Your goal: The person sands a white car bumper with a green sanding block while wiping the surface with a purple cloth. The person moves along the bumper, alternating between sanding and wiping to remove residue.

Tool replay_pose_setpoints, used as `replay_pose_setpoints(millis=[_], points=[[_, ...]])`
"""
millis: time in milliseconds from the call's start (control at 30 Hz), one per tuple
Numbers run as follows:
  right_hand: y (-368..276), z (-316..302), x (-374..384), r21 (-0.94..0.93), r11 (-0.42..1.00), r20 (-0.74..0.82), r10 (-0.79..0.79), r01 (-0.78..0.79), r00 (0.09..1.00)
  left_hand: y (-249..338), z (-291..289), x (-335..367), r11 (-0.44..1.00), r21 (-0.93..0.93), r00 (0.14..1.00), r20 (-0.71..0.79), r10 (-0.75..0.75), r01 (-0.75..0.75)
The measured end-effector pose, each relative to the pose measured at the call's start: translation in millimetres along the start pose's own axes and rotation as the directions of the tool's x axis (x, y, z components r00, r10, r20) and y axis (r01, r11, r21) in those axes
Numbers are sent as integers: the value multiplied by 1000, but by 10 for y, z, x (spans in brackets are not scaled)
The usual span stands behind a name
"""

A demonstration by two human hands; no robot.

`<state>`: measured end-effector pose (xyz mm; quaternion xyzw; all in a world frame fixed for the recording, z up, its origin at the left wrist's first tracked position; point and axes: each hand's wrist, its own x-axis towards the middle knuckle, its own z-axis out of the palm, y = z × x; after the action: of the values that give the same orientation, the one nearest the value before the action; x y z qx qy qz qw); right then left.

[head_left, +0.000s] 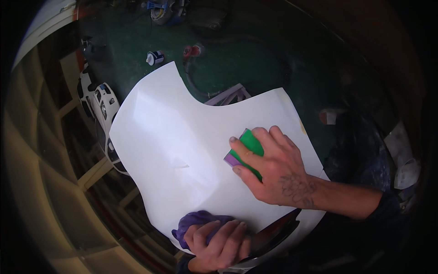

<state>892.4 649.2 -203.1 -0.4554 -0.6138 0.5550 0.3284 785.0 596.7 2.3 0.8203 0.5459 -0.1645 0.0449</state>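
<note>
A large white car body panel (173, 137) with a deep rounded cutout on its far edge lies before me. My right hand (280, 171) presses a green sanding block (252, 144) onto its right part, fingers wrapped over it. A strip of purple abrasive sheet (232, 159) shows at the block's near left edge. Near the panel's lower edge, my left hand (219, 244) is closed on a crumpled purple cloth (196, 222) resting on the white surface. A small dark mark (181, 166) sits mid-panel. Beside my left hand is a dark, glossy part (273, 230), partly hidden.
Under the panel's far edge shows a stand frame (230, 95). On the green floor (237, 59) are a white-and-dark can (155, 58), a red tool (194, 50) with a hose, and a blue-grey machine (166, 11). A white car (105, 102) stands at left, crumpled plastic sheeting (365, 155) at right.
</note>
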Motion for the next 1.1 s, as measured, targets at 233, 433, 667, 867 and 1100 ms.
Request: replay_pose_setpoints(millis=[233,433,667,867,1100], points=[[-30,-22,-97,8,998,13,-55,55,998,-37,197,-235,970,-70,972,3,-233,233],[-114,254,864,6,939,-9,-344,344,939,-756,127,-143,862,20,812,-348,-469,506],[-401,75,536,66,860,189,-509,506,840,-1149,78,-502,881,63,876,-163,-454,469],[-559,406,1364,-90,804,144,-573,587,807,-1255,82,-196,930,-58,915,-164,-368,363],[-484,402,1197,51,751,147,-658,659,739,-1279,157,-162,909,-133,876,-245,-416,395]])
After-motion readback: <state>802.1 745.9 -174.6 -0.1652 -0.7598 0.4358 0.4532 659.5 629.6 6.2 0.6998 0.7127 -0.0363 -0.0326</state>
